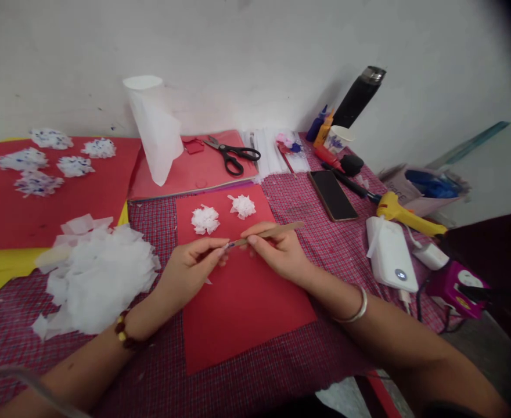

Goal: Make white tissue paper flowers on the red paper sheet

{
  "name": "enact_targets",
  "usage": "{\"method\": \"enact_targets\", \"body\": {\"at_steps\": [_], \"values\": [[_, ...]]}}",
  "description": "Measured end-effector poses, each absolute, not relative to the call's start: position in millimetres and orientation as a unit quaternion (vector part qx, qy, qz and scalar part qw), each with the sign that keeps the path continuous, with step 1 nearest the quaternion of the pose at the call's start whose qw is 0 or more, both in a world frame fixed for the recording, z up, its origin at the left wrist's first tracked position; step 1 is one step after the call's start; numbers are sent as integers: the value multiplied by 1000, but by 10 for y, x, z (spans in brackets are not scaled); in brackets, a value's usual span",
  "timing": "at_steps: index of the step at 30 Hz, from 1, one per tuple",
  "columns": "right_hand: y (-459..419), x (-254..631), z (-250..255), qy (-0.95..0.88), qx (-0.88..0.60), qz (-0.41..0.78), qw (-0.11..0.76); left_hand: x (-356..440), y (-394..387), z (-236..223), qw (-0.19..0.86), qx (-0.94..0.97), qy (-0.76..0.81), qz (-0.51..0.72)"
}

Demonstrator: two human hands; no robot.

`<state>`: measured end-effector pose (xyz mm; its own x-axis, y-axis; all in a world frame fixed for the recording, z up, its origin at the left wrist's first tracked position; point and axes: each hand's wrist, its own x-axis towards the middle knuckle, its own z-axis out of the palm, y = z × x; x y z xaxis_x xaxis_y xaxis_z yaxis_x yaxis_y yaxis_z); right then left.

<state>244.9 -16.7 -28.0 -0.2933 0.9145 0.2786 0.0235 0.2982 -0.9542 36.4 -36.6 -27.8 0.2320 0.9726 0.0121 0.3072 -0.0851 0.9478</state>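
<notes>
Pinching with the right hand [281, 251] a slender wooden stick [277, 231], holding it over a red paper sheet [247, 316]. Pinching with the left hand [194, 264] the stick's blue-marked end, finer detail too small to tell. Facing two white tissue-paper pompoms [205, 220] on the sheet's far part; holding the left wrist [146, 316] beside a heap of loose white tissue pieces [101, 273].

Wall: plain, off-white [247, 58], seen across the twelve o'clock side; small dark marks [100, 109] scattered at eleven. Cloth-covered table [255, 380]: set against the wall, draped in fine red-and-blue check, its near edge shown at five o'clock. Floor [482, 354]: grey, exposed at four. Dark maroon panel [490, 249]: placed at three, not further identifiable. Red bar [380, 395]: partly shown at five. Light: soft, with a faint shadow cast on the wall at one.
</notes>
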Motion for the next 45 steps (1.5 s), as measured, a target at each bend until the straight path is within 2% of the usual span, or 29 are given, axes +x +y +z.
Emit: {"method": "enact_targets", "body": {"at_steps": [5,10,21,26,30,33,35,37,41,43,45], "values": [[-63,2571,-352,-756,-377,290,449,409,-435,-419,223,825,437,280],[104,2655,-471,-789,-394,237,408,487,-489,-482,84,910,359,189],[114,2607,-451,-848,-433,129,278,516,-511,-504,28,925,341,166],[133,2599,-451,-853,-431,116,271,531,-530,-501,3,929,334,160],[62,2598,-410,-811,-417,174,372,509,-521,-510,13,929,338,151],[-12,2555,-396,-716,-425,337,440,523,-515,-517,26,928,341,148],[-30,2516,-408,-659,-414,459,429,544,-531,-488,35,928,345,138],[-24,2489,-421,-636,-392,530,402,527,-566,-403,51,931,341,118],[6,2493,-416,-611,-394,562,395,187,-647,-55,155,935,306,92],[24,2509,-406,-602,-408,561,394,-143,-685,151,213,891,380,129],[40,2520,-398,-606,-417,557,386,-500,-753,322,218,811,507,194]]}}
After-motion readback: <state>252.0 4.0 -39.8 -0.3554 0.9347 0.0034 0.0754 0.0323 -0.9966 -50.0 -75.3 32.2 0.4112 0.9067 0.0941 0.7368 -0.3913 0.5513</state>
